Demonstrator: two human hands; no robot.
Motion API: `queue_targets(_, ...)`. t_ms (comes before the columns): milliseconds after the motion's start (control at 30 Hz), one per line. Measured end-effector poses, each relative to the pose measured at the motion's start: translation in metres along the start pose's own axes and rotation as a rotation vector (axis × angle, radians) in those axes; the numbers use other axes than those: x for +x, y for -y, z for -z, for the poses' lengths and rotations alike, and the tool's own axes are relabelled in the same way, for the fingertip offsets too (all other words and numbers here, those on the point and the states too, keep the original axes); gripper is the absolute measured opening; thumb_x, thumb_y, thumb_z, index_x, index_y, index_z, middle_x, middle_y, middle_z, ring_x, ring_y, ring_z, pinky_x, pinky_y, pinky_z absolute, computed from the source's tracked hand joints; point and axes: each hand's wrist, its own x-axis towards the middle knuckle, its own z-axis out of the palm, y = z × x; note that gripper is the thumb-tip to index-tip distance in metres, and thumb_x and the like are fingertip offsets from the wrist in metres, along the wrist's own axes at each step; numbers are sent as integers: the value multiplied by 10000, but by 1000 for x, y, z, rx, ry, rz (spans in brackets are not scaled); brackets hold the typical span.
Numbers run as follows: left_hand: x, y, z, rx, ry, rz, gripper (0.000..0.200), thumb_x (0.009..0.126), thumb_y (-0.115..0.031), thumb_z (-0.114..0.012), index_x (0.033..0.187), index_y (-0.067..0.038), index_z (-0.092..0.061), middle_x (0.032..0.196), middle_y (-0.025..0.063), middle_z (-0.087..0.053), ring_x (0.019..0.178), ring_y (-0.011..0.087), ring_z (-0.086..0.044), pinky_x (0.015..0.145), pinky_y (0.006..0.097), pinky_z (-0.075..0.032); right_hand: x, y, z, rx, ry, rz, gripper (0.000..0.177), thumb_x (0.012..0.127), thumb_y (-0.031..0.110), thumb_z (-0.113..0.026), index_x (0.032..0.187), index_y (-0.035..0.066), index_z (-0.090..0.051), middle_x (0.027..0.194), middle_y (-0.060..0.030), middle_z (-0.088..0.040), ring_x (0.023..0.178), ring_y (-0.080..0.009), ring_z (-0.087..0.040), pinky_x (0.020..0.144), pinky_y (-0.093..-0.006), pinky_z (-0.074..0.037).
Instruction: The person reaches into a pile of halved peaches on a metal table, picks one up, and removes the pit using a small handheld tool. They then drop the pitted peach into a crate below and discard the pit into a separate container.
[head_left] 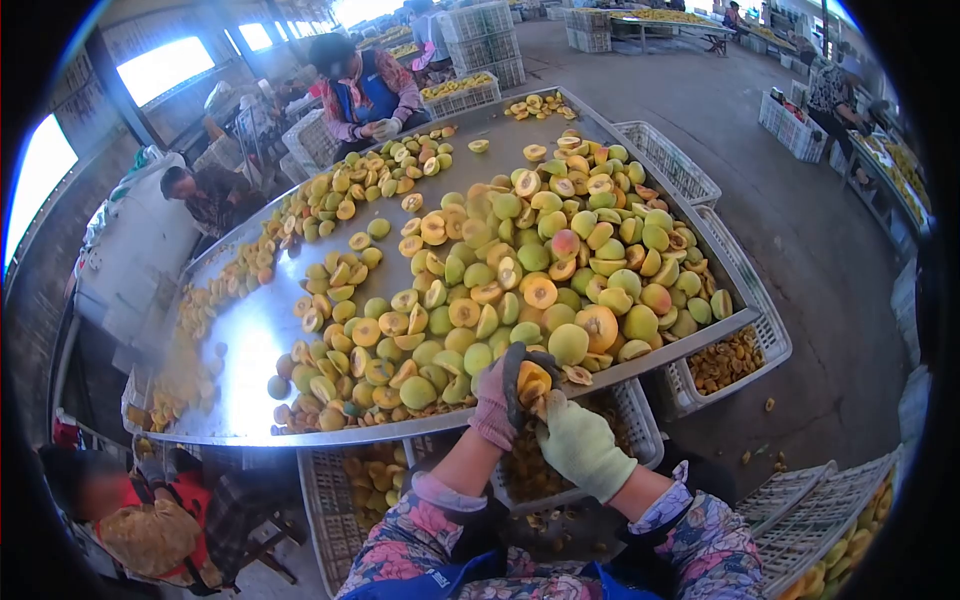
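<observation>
Big steel table point(250, 330) in front of me, and the heap of peaches point(560, 260) is piled right up to its near lip. One knock from my arms and I reckon the nearest fruit rolls off, some missing the white crate point(640, 420) below and hitting the floor. Off to the right, the crate of pits point(725, 360) sits at the table's corner, with scraps on the concrete near it, a slip risk underfoot. Now my hands: my left hand point(500, 400), in the pink glove, is wrapped tight around a peach half point(533, 383), just above the table's near edge and over the white crate. My right hand point(580, 445), in the green glove, is curled in with its fingertips against the fruit's near side; whether it grips a tool I cannot tell. The flesh looks wet, so the half could slip from my grip, or a hard push could jab my left palm. Writing: a small white mark on my blue apron point(440, 578), too small to read, and nothing else legible.
</observation>
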Motion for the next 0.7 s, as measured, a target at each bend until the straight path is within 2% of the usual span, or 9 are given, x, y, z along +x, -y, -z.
queue_targets(167,9,-14,7,344,56,-171,350,892,-414,-637,933,-67,-626,969,83,-713,873,291,-684,746,370,-540,3,-7,17,394,94,37,257,887,216,-591,1047,29,-516,753,-147,-631,618,-304,-653,570,-420,-535)
queue_targets(233,8,-9,0,134,34,-114,272,893,-335,-628,921,-65,-638,957,87,-712,850,284,-684,730,360,-542,3,7,39,925,440,-392,187,908,222,-589,986,66,-520,708,-63,-585,531,-163,-577,485,-328,-491)
queue_targets(267,7,-9,-4,-74,8,-53,197,894,-256,-619,910,-63,-650,946,91,-711,827,278,-684,713,350,-544,4,7,40,925,436,-396,187,908,222,-589,986,66,-520,708,-63,-585,531,-163,-577,485,-328,-491)
queue_targets(300,4,-9,-7,-78,11,-54,197,894,-256,-619,910,-63,-650,946,91,-711,827,278,-684,713,350,-544,4,6,40,1080,512,-443,170,914,218,-601,980,88,-514,706,-38,-565,510,-120,-526,462,-288,-457)
queue_targets(367,4,-29,-9,-606,-100,331,191,927,-205,-576,953,-36,-662,917,104,-710,784,240,-684,682,331,-544,3,9,42,1234,585,-487,158,921,215,-613,973,110,-507,704,-13,-546,489,-77,-474,439,-247,-423)
queue_targets(400,3,-26,-11,-607,-97,330,191,927,-205,-576,953,-36,-662,917,104,-710,784,240,-684,682,331,-544,1,13,44,1312,603,-549,163,912,208,-633,972,124,-507,703,-9,-538,475,-75,-453,433,-236,-407)
queue_targets(467,3,-21,-13,-26,-212,-103,280,983,-236,-535,982,12,-663,892,111,-708,780,184,-675,673,315,-544,-1,12,43,1393,618,-612,173,903,201,-653,970,138,-506,701,-6,-531,462,-72,-431,426,-225,-391)
queue_targets(633,8,-37,-11,-495,-154,168,328,993,-276,-511,910,5,-658,896,115,-707,786,224,-676,696,320,-538,-4,6,38,1600,694,-622,199,892,204,-668,987,143,-504,695,3,-522,470,-49,-423,422,-216,-378)
queue_targets(700,7,-34,-8,-610,-118,284,347,982,-313,-524,871,-14,-657,901,117,-708,786,262,-678,709,327,-536,-2,6,45,1395,659,-549,213,898,218,-655,1008,125,-498,699,3,-526,479,-52,-441,424,-222,-388)
